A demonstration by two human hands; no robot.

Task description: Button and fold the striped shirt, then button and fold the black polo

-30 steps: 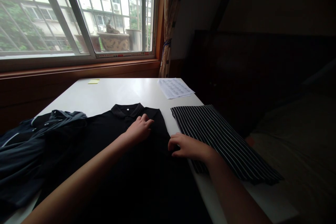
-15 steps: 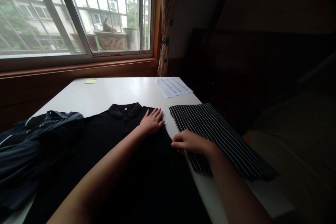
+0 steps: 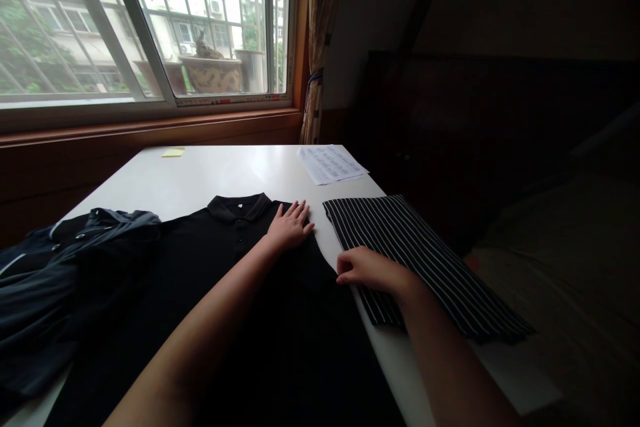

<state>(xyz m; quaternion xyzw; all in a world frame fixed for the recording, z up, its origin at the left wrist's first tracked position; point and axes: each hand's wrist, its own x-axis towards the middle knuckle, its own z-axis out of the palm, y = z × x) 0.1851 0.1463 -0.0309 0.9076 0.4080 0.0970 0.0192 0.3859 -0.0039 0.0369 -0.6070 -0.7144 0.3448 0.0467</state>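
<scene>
A black polo shirt (image 3: 200,267) lies spread out on the white table, its collar toward the far side. My left hand (image 3: 291,225) rests flat on the shirt's right shoulder, fingers spread. At the shirt's right edge my right hand (image 3: 364,269) is closed, with thumb and fingers pinching the sleeve. Part of the grip is hidden by the fingers. Just beyond that hand lies a flat black garment with white stripes (image 3: 405,240), partly covered by my right forearm.
A crumpled dark blue garment (image 3: 100,260) lies at the left and touches the polo shirt. On the far part of the table (image 3: 240,167) are a yellow sticky note (image 3: 173,152) and printed sheets (image 3: 334,165). A barred window stands behind, with a curtain (image 3: 314,80) beside it.
My right hand has shifted slightly to the right, drawing the sleeve edge outward. My left hand stays flat on the shoulder.
</scene>
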